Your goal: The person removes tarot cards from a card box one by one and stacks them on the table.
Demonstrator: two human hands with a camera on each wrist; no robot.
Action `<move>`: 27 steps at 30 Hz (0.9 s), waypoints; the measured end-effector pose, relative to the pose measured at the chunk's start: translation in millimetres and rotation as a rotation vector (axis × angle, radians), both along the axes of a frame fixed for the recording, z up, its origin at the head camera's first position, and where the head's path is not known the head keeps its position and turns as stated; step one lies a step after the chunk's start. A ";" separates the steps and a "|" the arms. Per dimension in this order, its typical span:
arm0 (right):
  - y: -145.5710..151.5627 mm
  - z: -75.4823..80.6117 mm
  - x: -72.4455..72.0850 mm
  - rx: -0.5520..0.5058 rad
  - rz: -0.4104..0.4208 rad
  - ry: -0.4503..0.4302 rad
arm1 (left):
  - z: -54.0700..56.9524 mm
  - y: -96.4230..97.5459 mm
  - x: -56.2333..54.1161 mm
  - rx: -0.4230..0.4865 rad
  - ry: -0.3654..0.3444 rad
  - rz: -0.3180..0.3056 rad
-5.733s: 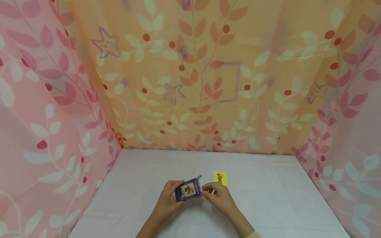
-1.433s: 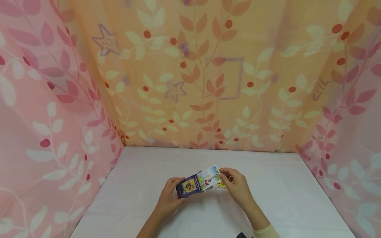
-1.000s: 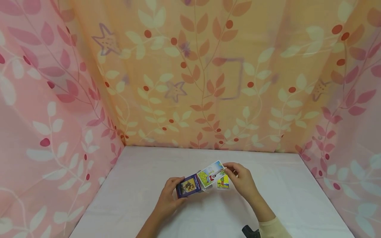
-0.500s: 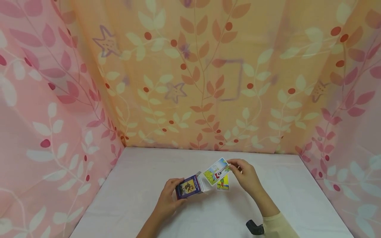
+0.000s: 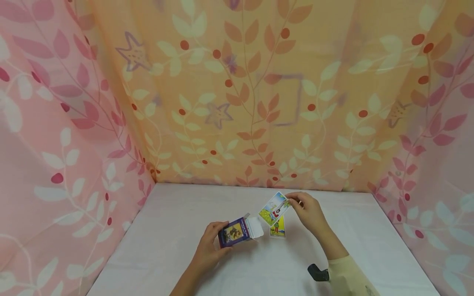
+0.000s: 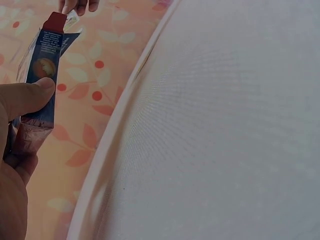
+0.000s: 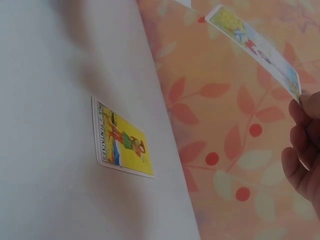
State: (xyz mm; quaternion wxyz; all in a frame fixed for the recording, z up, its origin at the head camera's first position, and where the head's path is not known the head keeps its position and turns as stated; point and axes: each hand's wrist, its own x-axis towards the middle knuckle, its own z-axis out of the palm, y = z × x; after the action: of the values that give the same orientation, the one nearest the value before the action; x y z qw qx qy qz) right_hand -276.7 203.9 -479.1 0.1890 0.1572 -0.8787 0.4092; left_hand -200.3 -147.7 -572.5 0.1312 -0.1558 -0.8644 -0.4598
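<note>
Your two hands are well apart, each holding something. Your left hand is clamped around the purple-blue tarot box, thumb along one narrow side as the left wrist view shows, and the box is tilted with its open end facing your right hand. From that end a pale flap sticks out into the gap between your hands.

Your right hand pinches a picture tarot card by one corner, between thumb and fingertip. You have this card in the air, slanted, clear of both the box and the tabletop; its far end points back toward your left hand. Below it, just left of your right hand, the yellow Pentacles card lies face up on the white cloth.

Nearer you, beside your right forearm's pale sleeve, shows a black curved piece. Beyond both hands hangs a leaf-patterned curtain.
</note>
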 end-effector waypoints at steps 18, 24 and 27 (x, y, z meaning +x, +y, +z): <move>7.4 -11.3 -21.3 0.061 -0.014 -0.073 | -0.1 -1.2 1.1 0.008 -0.008 -0.004; 7.1 -19.4 -29.0 0.078 0.002 -0.091 | 0.1 -1.3 1.1 0.004 -0.017 -0.001; 7.3 -24.5 -32.5 0.091 0.008 -0.091 | -0.8 -1.2 0.8 0.001 -0.022 0.004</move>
State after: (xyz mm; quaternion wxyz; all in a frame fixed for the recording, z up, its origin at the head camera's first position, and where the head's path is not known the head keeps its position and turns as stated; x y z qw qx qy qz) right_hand -309.1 211.2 -503.6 0.1398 0.1505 -0.9034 0.3764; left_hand -199.6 -148.9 -573.3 0.1225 -0.1488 -0.8659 -0.4616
